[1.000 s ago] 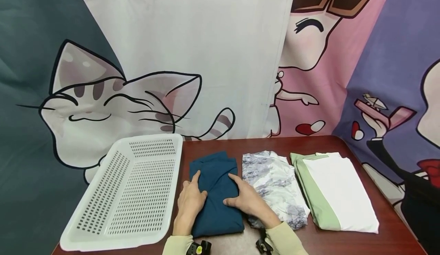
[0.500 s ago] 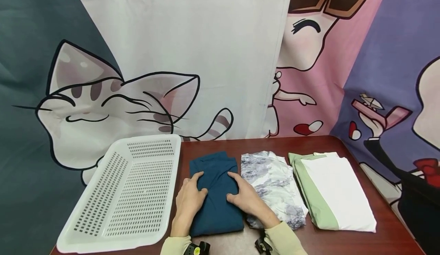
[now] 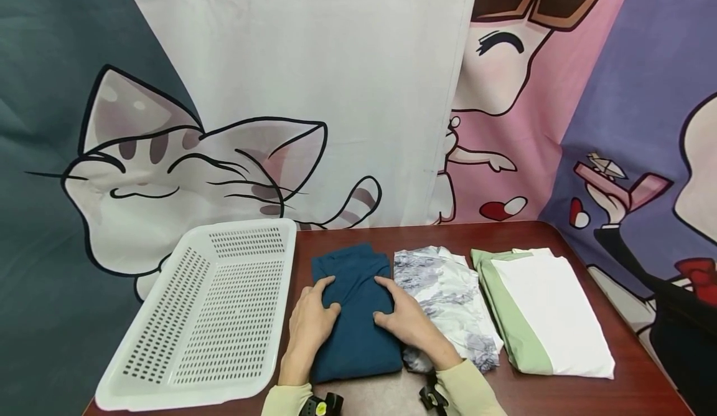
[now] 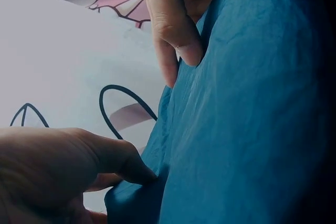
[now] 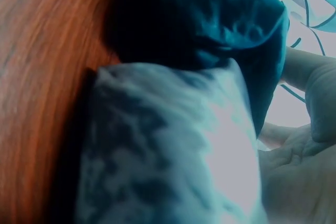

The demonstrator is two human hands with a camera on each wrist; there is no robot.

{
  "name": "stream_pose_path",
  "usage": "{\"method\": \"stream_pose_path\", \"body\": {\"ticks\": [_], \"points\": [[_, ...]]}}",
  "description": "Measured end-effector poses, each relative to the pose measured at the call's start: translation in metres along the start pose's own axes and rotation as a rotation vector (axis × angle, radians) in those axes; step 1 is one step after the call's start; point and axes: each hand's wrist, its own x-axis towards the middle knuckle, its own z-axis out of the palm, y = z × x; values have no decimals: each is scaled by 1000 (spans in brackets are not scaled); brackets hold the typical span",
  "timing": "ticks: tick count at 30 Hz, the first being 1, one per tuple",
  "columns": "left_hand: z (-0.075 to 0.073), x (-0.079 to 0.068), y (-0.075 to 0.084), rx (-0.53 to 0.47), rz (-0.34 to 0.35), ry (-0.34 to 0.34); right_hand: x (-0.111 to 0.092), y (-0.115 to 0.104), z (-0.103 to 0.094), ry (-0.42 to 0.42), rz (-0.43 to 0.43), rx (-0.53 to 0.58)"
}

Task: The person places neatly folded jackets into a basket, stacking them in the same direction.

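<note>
Blue cloth [image 3: 358, 344] slightly nearer patterned cloth [image 3: 439, 288]

The reddish-brown worktop [image 3: 504, 235] carries a folded blue cloth [image 3: 358, 332], with a white perforated basket [image 3: 185, 397] at its nine o'clock and, toward three, a marbled cloth [image 3: 442, 297], then a green-and-white cloth [image 3: 551, 316].

Both forearms, in pale yellow sleeves [image 3: 469, 388], come in from the near side of the worktop [image 3: 638, 396], and the wrists [image 3: 295, 367] show beyond the cuffs. The left hand [image 3: 311, 317] points toward the far edge with its thumb turned inward, while the right hand [image 3: 407, 319] slants leftward; on each, thumb and forefinger stand apart, the forefinger nearly straight
</note>
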Motion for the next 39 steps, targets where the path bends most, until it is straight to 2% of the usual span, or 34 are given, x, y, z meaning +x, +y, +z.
{"method": "stream_pose_path", "body": {"ticks": [11,20,29,39], "points": [[0,0,3,-28,41,32,0,-3,-8,13,6,-11],[-2,0,6,-91,84,103,0,-6,-15,53,-3,-23],[-6,1,9,-153,160,147,-2,-11,-21,97,-1,-11],[-10,0,11,-173,169,159,-3,-14,-25,108,-15,14]]}}
